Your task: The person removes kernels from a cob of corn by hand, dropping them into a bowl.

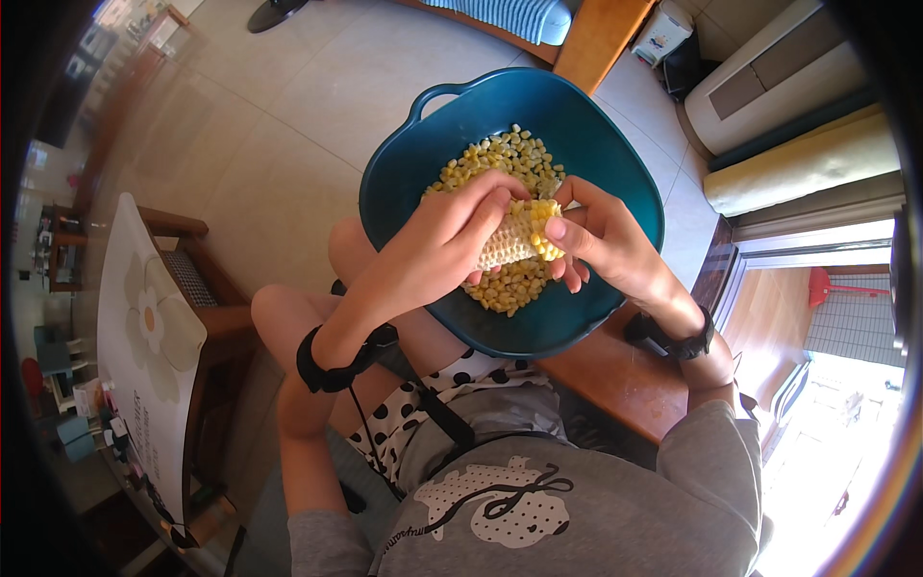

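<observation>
Pale floor tiles spread out far and left of you, with a wooden chair (207, 317) at your left side and a wooden bench edge (615, 370) under your right forearm. On your lap rests a teal basin (615, 154) holding loose yellow corn kernels (500, 163). Both of your hands meet over its middle, clamped on 1 corn cob (514, 236). Its long axis runs left to right, tilting slightly up toward the right. Your left hand (452, 240) wraps the stripped, pale left end from above. Your right hand (601, 240) grips the right end, where yellow kernels remain, its thumb pressed against them. That kernel-bearing end lies nearer your right hand, so the thumb there has the shorter reach. Black wrist straps (332, 370) sit on both arms.
</observation>
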A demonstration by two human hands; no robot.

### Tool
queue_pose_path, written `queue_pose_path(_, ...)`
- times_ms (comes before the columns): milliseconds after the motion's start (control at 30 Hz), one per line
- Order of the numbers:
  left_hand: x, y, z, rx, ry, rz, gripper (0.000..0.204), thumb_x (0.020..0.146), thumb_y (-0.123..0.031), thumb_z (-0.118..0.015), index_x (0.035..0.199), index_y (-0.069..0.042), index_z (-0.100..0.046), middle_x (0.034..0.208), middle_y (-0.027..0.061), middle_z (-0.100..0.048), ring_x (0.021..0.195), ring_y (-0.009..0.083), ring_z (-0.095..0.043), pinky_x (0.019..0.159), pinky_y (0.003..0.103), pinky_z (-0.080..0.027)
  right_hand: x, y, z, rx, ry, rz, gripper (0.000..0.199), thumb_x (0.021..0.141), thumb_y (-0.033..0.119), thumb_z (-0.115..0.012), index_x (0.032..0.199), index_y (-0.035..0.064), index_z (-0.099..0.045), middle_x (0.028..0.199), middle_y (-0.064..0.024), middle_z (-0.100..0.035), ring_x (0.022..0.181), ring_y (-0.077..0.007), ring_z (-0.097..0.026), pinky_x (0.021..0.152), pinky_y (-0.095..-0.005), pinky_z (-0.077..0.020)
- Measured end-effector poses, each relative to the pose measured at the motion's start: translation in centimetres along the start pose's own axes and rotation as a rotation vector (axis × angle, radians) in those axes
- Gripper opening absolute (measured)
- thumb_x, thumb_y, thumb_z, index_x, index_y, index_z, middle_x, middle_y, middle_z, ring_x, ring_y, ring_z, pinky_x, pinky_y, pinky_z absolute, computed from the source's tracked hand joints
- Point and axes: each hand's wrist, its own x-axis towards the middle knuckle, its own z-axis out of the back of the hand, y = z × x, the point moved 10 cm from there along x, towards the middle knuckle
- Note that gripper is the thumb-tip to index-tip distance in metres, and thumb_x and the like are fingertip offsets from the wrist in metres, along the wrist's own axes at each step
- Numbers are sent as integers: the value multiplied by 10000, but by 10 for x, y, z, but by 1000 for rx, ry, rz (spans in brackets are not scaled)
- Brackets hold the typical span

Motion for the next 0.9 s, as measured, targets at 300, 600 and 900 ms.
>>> queue_pose_path(300,1,-4,-7,55,86,-53,339,948,-352,-526,959,-16,-568,695,64,-601,616,116,-583,556,258,-450,0,1,0,-2,7,13,476,846,456,-658,878,21,-468,599,-73,-587,443,-91,-524,404,-194,-366)
queue_pose_path(600,0,-16,-10,169,109,-212,303,895,-296,-621,966,-5,-572,724,29,-560,655,79,-504,589,247,-419,0,-1,0,3,6,9,483,846,472,-652,873,23,-473,595,-66,-590,444,-88,-530,401,-188,-359)
queue_pose_path(900,-1,-12,-11,113,129,-146,253,907,-247,-583,981,-6,-568,726,20,-550,642,67,-497,573,240,-408,0,-2,0,-3,9,7,480,850,473,-646,870,24,-477,588,-66,-590,440,-88,-529,401,-187,-359)
